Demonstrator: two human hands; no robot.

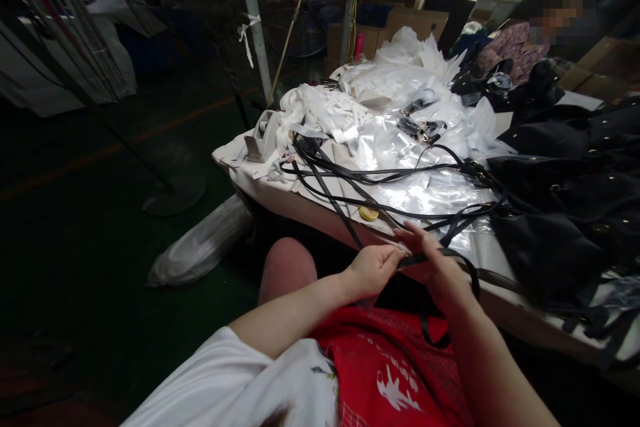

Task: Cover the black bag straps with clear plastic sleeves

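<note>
My left hand (374,268) and my right hand (434,260) meet at the near edge of the table (235,161), above my red apron. Both pinch a thin black strap (425,257), which hangs down in a loop over my lap. The left fingers are curled tight at the strap's end, where a bit of clear wrapping shows. The right fingers close over the strap beside them. Several more black straps (340,177) lie spread over clear plastic on the table ahead.
Black bags (565,213) pile at the right. White strips and plastic bags (400,73) heap at the table's far end, with a tape dispenser (260,140) at the left corner. A small yellow disc (369,213) lies near. Another person (515,47) sits opposite. A fan base (173,197) stands on the floor.
</note>
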